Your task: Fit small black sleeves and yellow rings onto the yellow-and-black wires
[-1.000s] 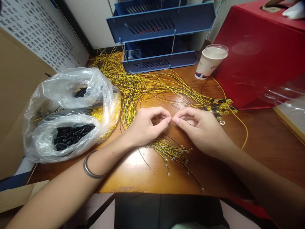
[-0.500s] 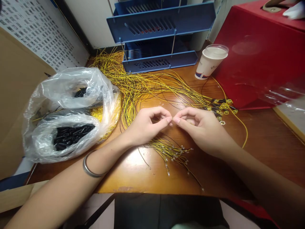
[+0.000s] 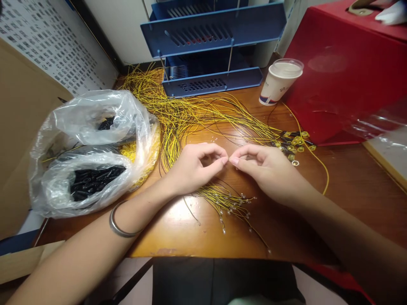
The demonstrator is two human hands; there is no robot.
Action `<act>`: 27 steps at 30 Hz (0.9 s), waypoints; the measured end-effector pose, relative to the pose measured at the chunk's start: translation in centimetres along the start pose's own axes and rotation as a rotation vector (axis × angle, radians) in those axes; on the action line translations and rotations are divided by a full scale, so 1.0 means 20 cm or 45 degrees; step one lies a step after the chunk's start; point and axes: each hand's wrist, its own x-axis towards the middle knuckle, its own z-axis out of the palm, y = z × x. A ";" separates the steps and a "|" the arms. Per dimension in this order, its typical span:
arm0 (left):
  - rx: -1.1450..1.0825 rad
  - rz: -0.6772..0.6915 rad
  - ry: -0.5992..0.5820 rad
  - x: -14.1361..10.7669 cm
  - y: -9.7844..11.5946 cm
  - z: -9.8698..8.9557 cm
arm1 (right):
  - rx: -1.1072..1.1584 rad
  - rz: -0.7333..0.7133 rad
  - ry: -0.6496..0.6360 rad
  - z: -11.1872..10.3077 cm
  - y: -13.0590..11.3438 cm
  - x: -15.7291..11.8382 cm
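My left hand [image 3: 202,165] and my right hand [image 3: 265,167] meet nearly fingertip to fingertip above the wooden table. Each has thumb and forefinger pinched together; what sits between them is too small to make out. Beneath and behind my hands runs a bundle of yellow and black wires [image 3: 178,114]. Its near ends [image 3: 229,201], tipped with small clear pieces, fan out below my hands. To the right of my right hand lie several black and yellow connectors [image 3: 294,142] at other wire ends.
Clear plastic bags [image 3: 44,144] with black sleeves [image 3: 95,182] and yellow rings stand at left. Behind are a blue rack [image 3: 213,34] and a paper cup [image 3: 281,82]. A red box [image 3: 349,72] is at right. The wooden table [image 3: 165,237] ends near my lap.
The view has shifted very slightly. Both hands keep almost the same pinched pose, fingertips close together.
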 end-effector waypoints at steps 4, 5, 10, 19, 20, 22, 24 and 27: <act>0.146 0.073 0.054 -0.01 -0.01 0.01 | -0.038 -0.014 0.023 0.01 0.00 0.00; 0.151 0.072 0.062 -0.01 -0.01 0.01 | -0.046 -0.013 0.033 0.01 -0.01 0.00; 0.156 0.048 0.105 -0.01 -0.01 0.02 | -0.058 0.009 0.048 0.01 -0.03 -0.01; 0.190 0.044 0.127 -0.01 0.00 0.02 | -0.090 0.090 0.086 0.01 -0.04 -0.02; 0.196 0.046 0.126 -0.01 0.00 0.02 | -0.093 0.090 0.086 0.01 -0.04 -0.02; 0.204 0.054 0.126 -0.01 0.00 0.02 | -0.099 0.076 0.082 0.01 -0.04 -0.02; 0.210 0.060 0.122 -0.01 0.00 0.02 | -0.107 0.048 0.080 0.01 -0.04 -0.02; 0.218 0.061 0.111 -0.01 0.00 0.01 | -0.118 0.019 0.077 0.01 -0.04 -0.02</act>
